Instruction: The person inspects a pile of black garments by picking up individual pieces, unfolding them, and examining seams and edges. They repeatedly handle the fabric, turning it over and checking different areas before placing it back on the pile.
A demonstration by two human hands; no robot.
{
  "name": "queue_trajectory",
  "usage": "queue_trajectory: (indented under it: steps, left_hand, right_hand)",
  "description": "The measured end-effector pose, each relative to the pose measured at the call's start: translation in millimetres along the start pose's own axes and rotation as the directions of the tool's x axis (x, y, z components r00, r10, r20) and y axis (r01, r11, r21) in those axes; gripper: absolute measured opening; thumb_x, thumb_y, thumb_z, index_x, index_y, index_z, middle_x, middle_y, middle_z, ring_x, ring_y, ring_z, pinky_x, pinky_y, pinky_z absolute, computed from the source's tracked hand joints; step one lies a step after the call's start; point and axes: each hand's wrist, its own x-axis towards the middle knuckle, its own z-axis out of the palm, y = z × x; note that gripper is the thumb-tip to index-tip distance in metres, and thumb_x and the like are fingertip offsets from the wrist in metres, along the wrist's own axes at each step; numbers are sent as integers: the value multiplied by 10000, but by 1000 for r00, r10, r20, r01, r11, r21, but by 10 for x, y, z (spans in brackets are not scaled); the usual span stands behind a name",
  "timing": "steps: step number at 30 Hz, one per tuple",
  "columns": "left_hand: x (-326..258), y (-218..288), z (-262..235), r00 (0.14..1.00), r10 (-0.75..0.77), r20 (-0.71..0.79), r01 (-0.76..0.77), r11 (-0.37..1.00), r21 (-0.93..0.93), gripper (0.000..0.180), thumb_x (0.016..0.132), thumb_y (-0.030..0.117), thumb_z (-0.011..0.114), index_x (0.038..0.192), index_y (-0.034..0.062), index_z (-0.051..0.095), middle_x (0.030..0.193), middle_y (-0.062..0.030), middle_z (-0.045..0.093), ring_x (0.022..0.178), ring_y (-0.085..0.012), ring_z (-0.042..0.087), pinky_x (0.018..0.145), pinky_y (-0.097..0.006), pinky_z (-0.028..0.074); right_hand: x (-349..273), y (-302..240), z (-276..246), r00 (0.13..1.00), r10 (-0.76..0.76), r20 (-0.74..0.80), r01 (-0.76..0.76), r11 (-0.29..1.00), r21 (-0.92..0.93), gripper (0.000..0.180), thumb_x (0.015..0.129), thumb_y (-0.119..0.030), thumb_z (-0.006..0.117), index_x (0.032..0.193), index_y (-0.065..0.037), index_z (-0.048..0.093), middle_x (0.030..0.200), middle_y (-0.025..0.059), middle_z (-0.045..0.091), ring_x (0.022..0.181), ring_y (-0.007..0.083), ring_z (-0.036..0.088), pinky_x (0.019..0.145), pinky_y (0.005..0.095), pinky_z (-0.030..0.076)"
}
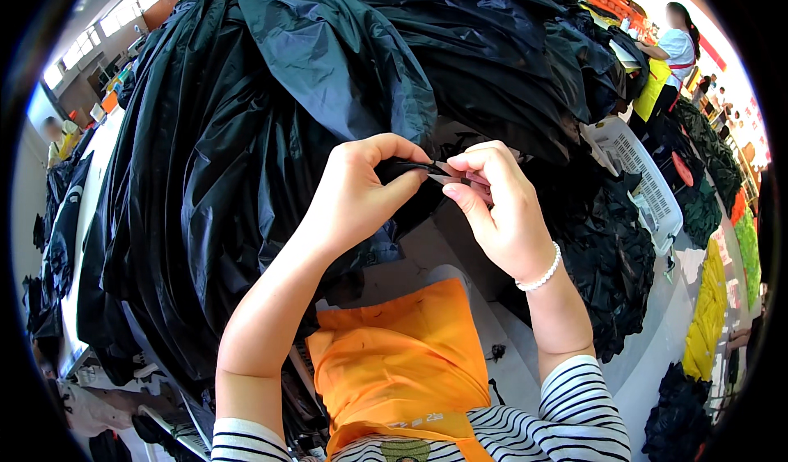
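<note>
In front of my chest, my left hand [357, 187] is closed, thumb and forefinger pinching a narrow black fabric edge [402, 165]. My right hand [509, 203] is closed around what look like small thread snips [446, 178]. Their pale metal blades meet the cloth at the left fingertips; the handles are mostly hidden by my fingers. Behind both hands, a large heap of shiny black fabric [336, 60] hangs down in long folds. A white beaded bracelet [542, 272] circles my right wrist.
An orange apron [402, 355] covers my lap. Right of me lie bunched black fabric [607, 257] and a white plastic basket [640, 175]. Yellow cloth [706, 314] lies farther right. One person [677, 48] works at the upper right; others are at the far left.
</note>
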Motion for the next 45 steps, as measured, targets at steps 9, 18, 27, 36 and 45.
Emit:
queue_trajectory:
  steps: [9, 18, 27, 36, 45]
  left_hand:
    - [7, -22, 15, 1000, 10, 19, -11, 1000, 28, 163, 793, 81, 695, 908, -34, 679, 775, -23, 669, 651, -32, 532, 586, -182, 413]
    - [10, 49, 16, 998, -51, 44, 49, 998, 41, 178, 786, 98, 693, 907, -31, 683, 778, -25, 673, 638, -32, 527, 579, -185, 414]
    - [2, -28, 24, 1000, -9, 17, 8, 1000, 19, 160, 780, 90, 688, 890, -26, 690, 769, -26, 677, 661, -39, 556, 615, -188, 440]
    - [-99, -19, -17, 999, 48, -14, -49, 992, -118, 128, 783, -57, 626, 894, -3, 661, 851, -17, 666, 813, -70, 611, 773, -207, 475]
    - [-157, -11, -37, 999, 31, 31, -27, 990, -136, 127, 780, -29, 702, 900, -6, 667, 850, -19, 667, 814, -83, 613, 789, -214, 477]
  right_hand:
    - [29, 43, 41, 999, -22, -34, 22, 1000, -8, 186, 839, -55, 697, 953, -14, 556, 891, 98, 591, 725, 239, 656, 616, 294, 518]
    - [28, 31, 13, 998, -56, -40, 52, 994, -98, 183, 827, -66, 703, 938, -19, 566, 886, 91, 603, 717, 254, 655, 607, 308, 519]
    - [12, 39, 60, 991, -109, -75, 97, 985, -144, 160, 827, -54, 700, 924, -15, 579, 876, 90, 604, 691, 237, 643, 601, 291, 513]
    - [-9, 40, -24, 966, 257, 39, -257, 920, 297, 219, 791, -54, 772, 937, -2, 618, 874, 14, 581, 695, 44, 523, 597, 190, 434]
    - [-70, 70, 60, 985, 151, -89, -118, 948, 296, 76, 802, 17, 716, 811, 6, 642, 782, -6, 592, 584, 10, 468, 528, 158, 368]
